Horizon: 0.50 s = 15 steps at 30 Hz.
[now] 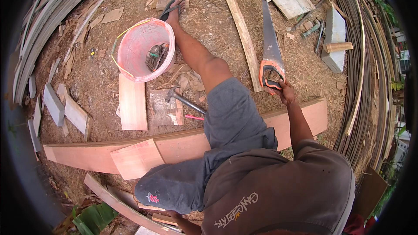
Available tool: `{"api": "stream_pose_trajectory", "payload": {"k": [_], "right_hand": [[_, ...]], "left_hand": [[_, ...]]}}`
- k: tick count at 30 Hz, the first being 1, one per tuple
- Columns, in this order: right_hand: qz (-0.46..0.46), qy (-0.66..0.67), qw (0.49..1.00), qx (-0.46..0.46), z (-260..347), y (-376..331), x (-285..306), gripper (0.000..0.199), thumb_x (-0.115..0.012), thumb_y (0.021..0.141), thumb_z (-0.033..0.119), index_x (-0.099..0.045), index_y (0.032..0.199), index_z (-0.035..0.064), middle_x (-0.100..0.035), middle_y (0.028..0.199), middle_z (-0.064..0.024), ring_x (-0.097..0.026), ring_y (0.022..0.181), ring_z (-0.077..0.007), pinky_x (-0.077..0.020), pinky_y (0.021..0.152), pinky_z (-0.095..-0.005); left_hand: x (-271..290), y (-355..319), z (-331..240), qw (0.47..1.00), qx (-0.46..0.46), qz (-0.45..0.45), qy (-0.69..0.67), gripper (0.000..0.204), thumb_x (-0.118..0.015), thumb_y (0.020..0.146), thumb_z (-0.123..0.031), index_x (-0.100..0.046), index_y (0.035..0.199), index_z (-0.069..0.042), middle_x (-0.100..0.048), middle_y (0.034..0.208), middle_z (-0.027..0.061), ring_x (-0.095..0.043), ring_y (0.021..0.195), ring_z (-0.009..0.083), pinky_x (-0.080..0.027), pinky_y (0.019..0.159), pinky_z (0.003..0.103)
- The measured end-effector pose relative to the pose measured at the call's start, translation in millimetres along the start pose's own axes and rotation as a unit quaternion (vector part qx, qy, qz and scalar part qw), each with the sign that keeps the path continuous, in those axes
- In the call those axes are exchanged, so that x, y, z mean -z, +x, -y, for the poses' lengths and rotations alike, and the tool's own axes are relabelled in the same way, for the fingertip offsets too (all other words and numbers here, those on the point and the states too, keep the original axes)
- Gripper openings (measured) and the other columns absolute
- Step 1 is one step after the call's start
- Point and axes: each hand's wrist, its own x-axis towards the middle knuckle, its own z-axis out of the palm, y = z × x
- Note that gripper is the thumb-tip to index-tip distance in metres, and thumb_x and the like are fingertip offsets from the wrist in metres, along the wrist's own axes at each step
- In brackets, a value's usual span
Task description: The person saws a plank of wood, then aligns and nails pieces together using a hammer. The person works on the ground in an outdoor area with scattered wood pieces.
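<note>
From where I sit, my right grip (286,91) is wrapped around the orange-and-black handle of a hand saw (271,45), whose blade runs straight ahead of that grip, beside a narrow plank (239,30) to its left. My left grip (177,217) is low at the rim, mostly hidden by the body, so I can't tell whether it is open or closed on anything. What worries me first is the bare shin (196,50) ahead and to the left of the right grip: a careless leftward sweep could bring the teeth against it, with only the plank lying between. The blade tip points at some pale sheets (294,2) well ahead of the grip, and I can't tell if it touches; pushing forward could snag or bend it. Closer in, the long board (183,147) runs under the thigh and the right forearm, and the short board (137,159) across it, far left of the right grip, looks loose; a shifting leg could knock it. The hammer (190,104), left of that grip beyond the knee, could trip a moving foot.
</note>
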Motion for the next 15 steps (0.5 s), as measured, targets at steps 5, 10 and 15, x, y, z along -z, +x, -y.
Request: {"api": "stream_pose_trajectory", "payload": {"k": [5,10,15], "right_hand": [[-0.27,-0.584,0.745,0.176,11,30,-12,0.061,-0.068,0.093,0.023,-0.049,0.146,-0.0003,-0.057,0.133,-0.0287,-0.057,0.124,-0.0451,-0.0484,0.104,-0.0508],[-0.08,-0.637,0.713,0.283,-24,44,-90,0.078,-0.071,0.087,0.029,-0.04,0.152,-0.0021,-0.053,0.135,-0.031,-0.053,0.126,-0.0487,-0.0444,0.108,-0.0522],[-0.028,-0.709,0.698,0.096,-46,43,-134,0.104,-0.076,0.08,0.033,-0.019,0.162,0.0017,-0.05,0.144,-0.0298,-0.054,0.132,-0.0438,-0.0491,0.106,-0.0499]], "left_hand": [[13,2,-16,1.0,-0.007,0.004,-0.023,0.052,-0.059,0.105,-0.029,-0.046,0.148,-0.002,-0.055,0.141,0.0163,-0.054,0.125,0.0302,-0.044,0.107,0.043],[36,6,-27,0.996,-0.028,0.013,-0.078,0.052,-0.059,0.105,-0.03,-0.047,0.148,-0.003,-0.055,0.14,0.0158,-0.054,0.125,0.0296,-0.044,0.107,0.043],[61,8,-47,0.984,-0.039,0.015,-0.17,0.052,-0.059,0.105,-0.03,-0.047,0.147,-0.003,-0.055,0.14,0.0153,-0.054,0.125,0.0291,-0.043,0.107,0.043]]}}
